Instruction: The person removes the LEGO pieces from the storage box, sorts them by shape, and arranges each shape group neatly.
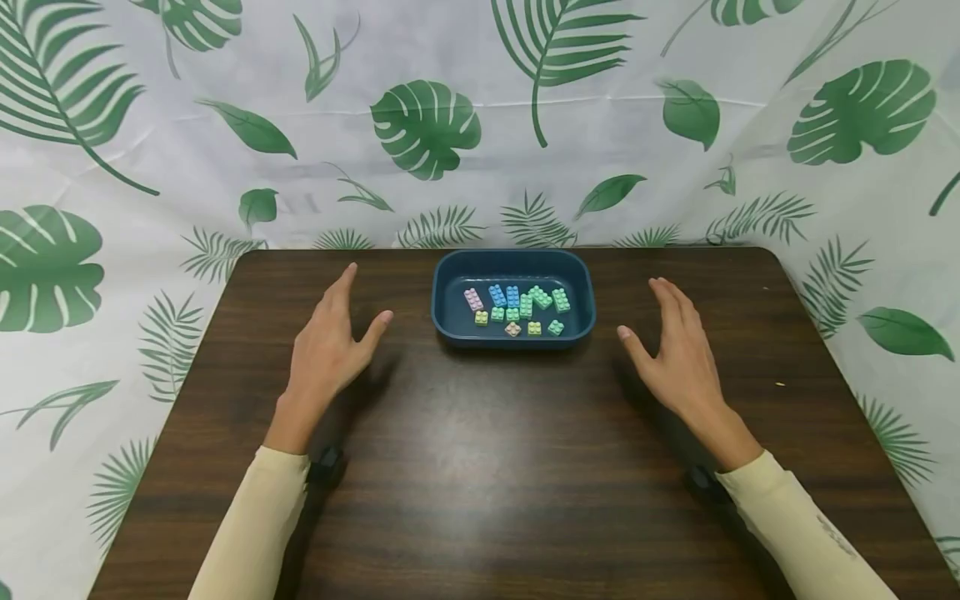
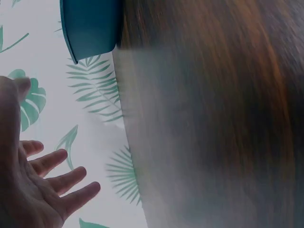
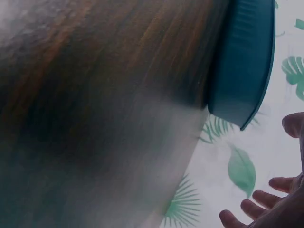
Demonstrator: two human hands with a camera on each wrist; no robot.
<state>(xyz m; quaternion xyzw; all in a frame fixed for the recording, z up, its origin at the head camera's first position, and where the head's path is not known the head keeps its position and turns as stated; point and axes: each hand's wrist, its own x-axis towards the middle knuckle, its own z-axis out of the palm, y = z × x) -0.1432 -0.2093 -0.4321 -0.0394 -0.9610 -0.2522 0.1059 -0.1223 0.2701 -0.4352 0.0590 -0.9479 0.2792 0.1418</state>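
Note:
A dark blue tray [image 1: 513, 342] sits at the far middle of the table. Inside it lie several small toy building bricks: a pink brick [image 1: 473, 299], blue bricks [image 1: 497, 295], green bricks [image 1: 561, 300], yellow bricks [image 1: 534, 328] and a peach brick [image 1: 512, 329]. To the left of the tray, my left hand [image 1: 322, 354] is held over the table with fingers extended and thumb apart, holding nothing. My right hand [image 1: 678, 362] mirrors it on the right side, also bare. In both wrist views the tray's outer wall [image 2: 92, 28] [image 3: 242, 61] shows, apart from the fingers.
The dark wood table [image 1: 465, 483] spreads between and in front of the hands. Directly behind its far edge hangs a white cloth [image 1: 480, 200] printed with green leaves, which also runs down both sides. A tiny pale speck [image 1: 780, 384] lies on the table at right.

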